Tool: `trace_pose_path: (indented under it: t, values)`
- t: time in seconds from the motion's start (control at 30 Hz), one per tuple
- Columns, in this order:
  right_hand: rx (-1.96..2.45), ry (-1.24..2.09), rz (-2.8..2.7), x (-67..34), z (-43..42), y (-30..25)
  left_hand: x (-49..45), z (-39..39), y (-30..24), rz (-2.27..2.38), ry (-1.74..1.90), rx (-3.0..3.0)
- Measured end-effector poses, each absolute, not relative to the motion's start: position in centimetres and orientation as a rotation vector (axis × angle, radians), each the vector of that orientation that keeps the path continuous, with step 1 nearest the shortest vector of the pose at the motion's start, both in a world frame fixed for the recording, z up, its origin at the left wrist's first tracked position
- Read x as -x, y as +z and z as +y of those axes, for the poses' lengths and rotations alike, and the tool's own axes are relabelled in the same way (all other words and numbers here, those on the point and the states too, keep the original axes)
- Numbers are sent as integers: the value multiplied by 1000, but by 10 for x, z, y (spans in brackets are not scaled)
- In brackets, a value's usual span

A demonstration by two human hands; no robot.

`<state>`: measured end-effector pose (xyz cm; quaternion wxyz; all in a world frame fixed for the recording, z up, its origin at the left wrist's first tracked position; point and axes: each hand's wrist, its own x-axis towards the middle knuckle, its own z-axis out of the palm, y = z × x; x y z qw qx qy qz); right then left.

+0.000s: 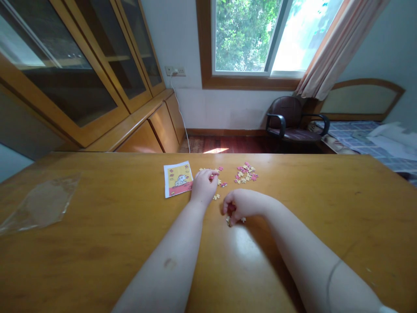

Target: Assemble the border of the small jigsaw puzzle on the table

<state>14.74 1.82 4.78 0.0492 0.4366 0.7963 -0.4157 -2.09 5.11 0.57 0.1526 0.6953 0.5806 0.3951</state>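
My left hand (204, 188) lies over a loose group of small jigsaw pieces (223, 184), with its fingers curled. What those fingers hold, if anything, is hidden. Nearer to me, my right hand (243, 203) is bent down with thumb and fingertips closed at a jigsaw piece (228, 221) on the table; another piece (243, 220) lies beside it. One yellow piece (216, 197) sits alone between the hands. Left of my left hand is a picture card (178, 179) with a white animal on yellow and pink, its right edge close to the hand.
A second pile of pink and cream pieces (246, 173) lies farther back on the wooden table (130, 261). A clear plastic bag (42, 202) rests at the left. Beyond the table are a glass-door cabinet (137, 102), an office chair (288, 117) and a bed (361, 132).
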Motion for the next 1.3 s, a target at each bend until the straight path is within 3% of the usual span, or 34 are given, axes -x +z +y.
trace_pose_path:
  t: [0.2, 0.47, 0.57, 0.67, 0.83, 0.9, 1.07, 1.3]
  values:
    - [-1313, -1070, 2403, -135, 9, 52, 22, 52, 5, 1672, 1152, -1935]
    - [-1376, -1434, 2411, -147, 21, 44, 21, 50, 8, 1669, 1163, -1914]
    - [-1597, -1538, 2447, -161, 32, 39, 21, 50, 8, 1672, 1156, -1907]
    - [-2105, -1263, 2451, -175, 46, 29, 20, 50, 8, 1673, 1147, -1899]
    - [-2316, -768, 2440, -185, 54, 23, 21, 50, 7, 1665, 1155, -1891]
    - [-2271, -694, 2478, -180, 49, 29, 21, 50, 7, 1664, 1156, -1890]
    - [-1625, -901, 2560, -150, 24, 52, 21, 51, 6, 1667, 1166, -1898]
    - [-1557, -663, 2526, -131, 11, 50, 21, 50, 6, 1671, 1165, -1888]
